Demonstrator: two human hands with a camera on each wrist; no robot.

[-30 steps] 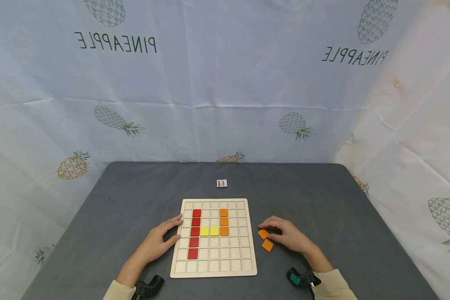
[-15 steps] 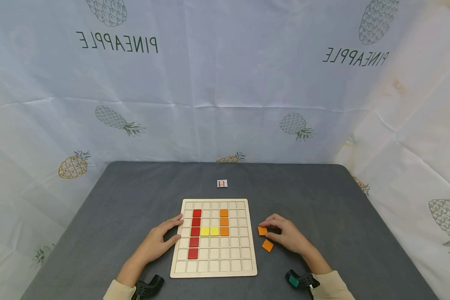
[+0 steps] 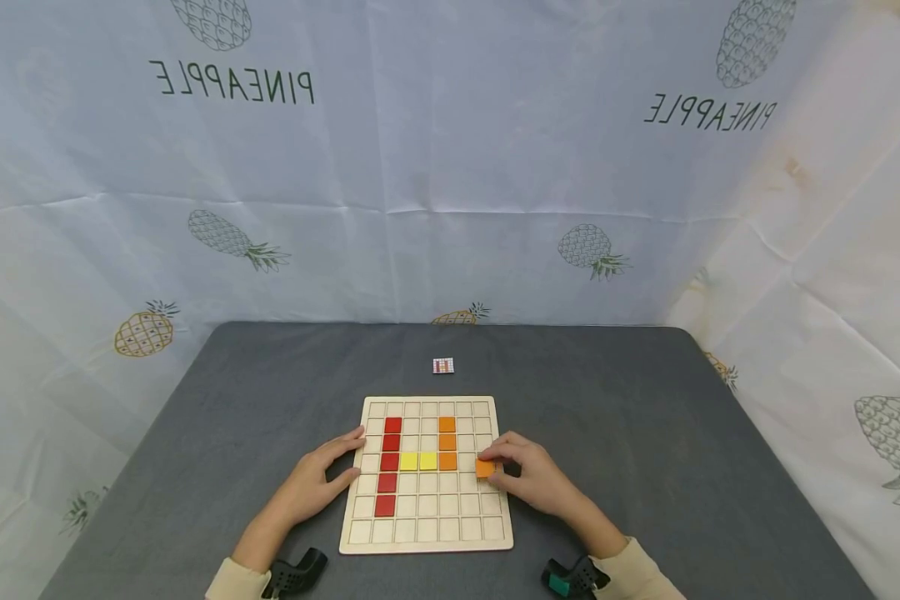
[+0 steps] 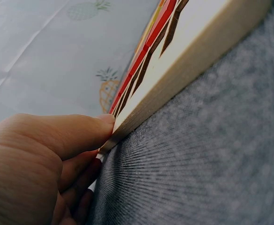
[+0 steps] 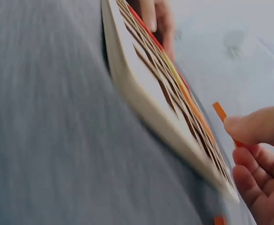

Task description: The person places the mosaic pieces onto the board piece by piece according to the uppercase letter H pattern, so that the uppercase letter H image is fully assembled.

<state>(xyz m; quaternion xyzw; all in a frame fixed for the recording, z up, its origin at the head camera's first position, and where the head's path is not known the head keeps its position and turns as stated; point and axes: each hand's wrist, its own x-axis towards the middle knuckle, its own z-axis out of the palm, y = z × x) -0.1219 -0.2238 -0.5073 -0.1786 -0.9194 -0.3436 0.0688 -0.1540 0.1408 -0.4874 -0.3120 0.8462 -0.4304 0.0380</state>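
A pale wooden grid board [image 3: 427,529] lies on the dark table. In its cells are a column of red tiles [image 3: 387,462], two yellow tiles [image 3: 418,461] and a column of orange tiles [image 3: 447,442]. My left hand [image 3: 317,483] rests against the board's left edge, fingers fairly straight, thumb tip [image 4: 106,119] touching the rim. Over the board's right part, my right hand [image 3: 536,475] pinches a loose orange tile [image 3: 484,468] between thumb and fingers. The right wrist view shows this tile [image 5: 219,112] tilted and apart from the board.
Another orange tile [image 5: 219,220] shows at the bottom of the right wrist view; my hand hides it in the head view. A small patterned card [image 3: 443,366] lies beyond the board. A white pineapple-print cloth [image 3: 420,167] hangs behind the table [image 3: 607,375].
My right hand has taken the orange tile from the table and carried it left, over the board's right columns. The left hand has stayed at the board's left edge.
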